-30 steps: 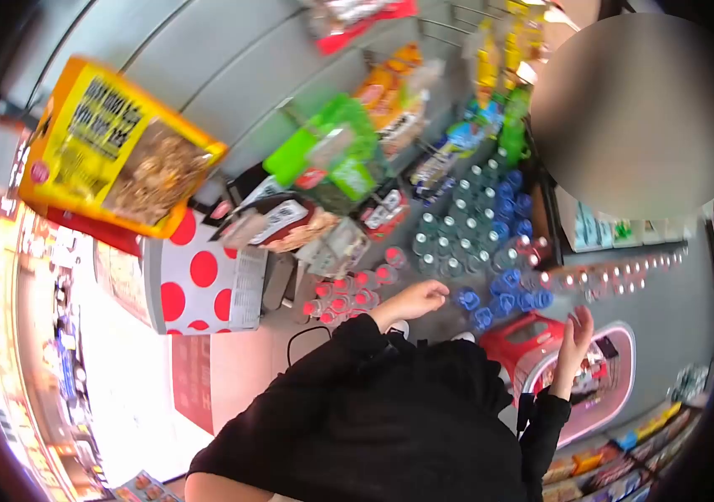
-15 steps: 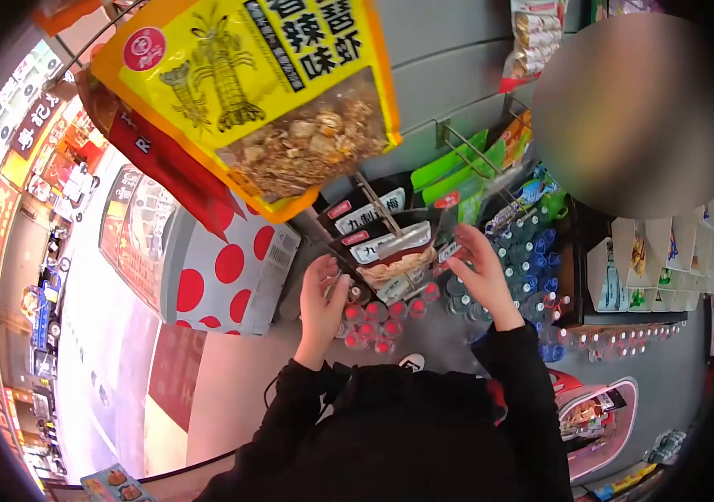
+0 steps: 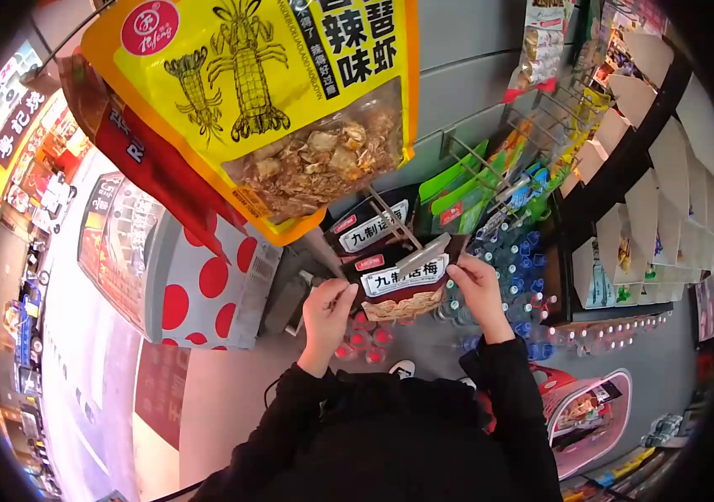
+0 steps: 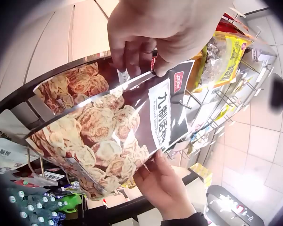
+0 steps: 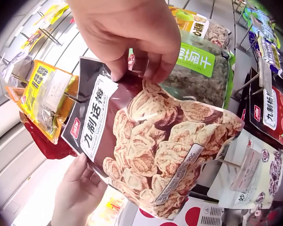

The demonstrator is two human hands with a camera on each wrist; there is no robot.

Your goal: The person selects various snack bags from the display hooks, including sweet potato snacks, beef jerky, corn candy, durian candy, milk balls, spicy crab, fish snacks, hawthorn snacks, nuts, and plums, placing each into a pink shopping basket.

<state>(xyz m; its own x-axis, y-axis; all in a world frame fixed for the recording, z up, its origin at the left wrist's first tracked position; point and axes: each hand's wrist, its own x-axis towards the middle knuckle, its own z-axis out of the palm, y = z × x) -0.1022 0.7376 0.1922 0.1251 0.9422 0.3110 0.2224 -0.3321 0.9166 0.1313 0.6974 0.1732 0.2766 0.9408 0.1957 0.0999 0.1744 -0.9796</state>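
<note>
Both hands hold a dark brown bag of dried plums (image 3: 404, 306) by its opposite side edges, close to the display hooks. My left hand (image 3: 326, 325) pinches its left edge between thumb and fingers; in the left wrist view that hand (image 4: 167, 35) grips from above. The right edge is pinched by my right hand (image 3: 484, 297), seen large in the right wrist view over the bag (image 5: 146, 136). Pale wrinkled plums are printed across the bag's front. A matching bag (image 3: 369, 227) hangs on the hook behind it.
A large yellow snack bag (image 3: 240, 109) and a red bag (image 3: 156, 171) hang close above left. Green bags (image 3: 457, 188) hang to the right. On the floor stand several bottles (image 3: 499, 268) and a pink basket (image 3: 620, 418). A red-dotted white cabinet (image 3: 223, 289) stands left.
My hands were low and apart, then rose to either side of the plum bag. Now both pinch its edges. The view has moved closer to the hanging bags.
</note>
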